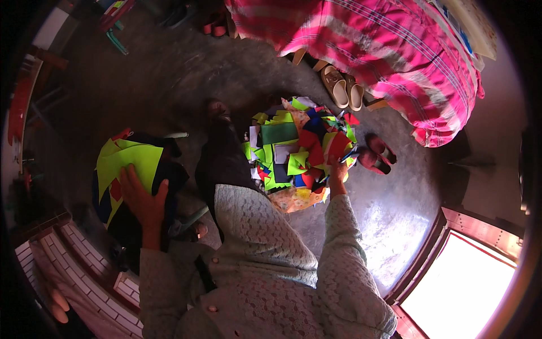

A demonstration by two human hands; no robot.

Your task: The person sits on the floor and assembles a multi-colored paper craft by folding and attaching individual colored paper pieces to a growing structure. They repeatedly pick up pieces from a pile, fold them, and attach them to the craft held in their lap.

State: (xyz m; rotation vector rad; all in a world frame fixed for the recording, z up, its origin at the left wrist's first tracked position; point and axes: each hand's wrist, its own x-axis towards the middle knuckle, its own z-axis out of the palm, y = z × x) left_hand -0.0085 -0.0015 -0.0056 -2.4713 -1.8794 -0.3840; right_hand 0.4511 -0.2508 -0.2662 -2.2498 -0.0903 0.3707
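Observation:
My left hand lies with fingers spread on a neon yellow-green piece of cloth. That cloth rests on top of a dark heap with red bits showing at its edges. My right hand is closed at the right side of a large pile of cloth scraps in red, green, blue, white and neon yellow. Beside its fingertips are a red scrap and a narrow bluish thing; what exactly the fingers grip is too small to tell. Orange patterned cloth shows under the pile.
A bed with a pink plaid cover stands at the far right. Beige clogs sit by its edge, dark red shoes right of the pile. My dark-clothed leg lies between the heaps. Bright light enters through an opening at lower right.

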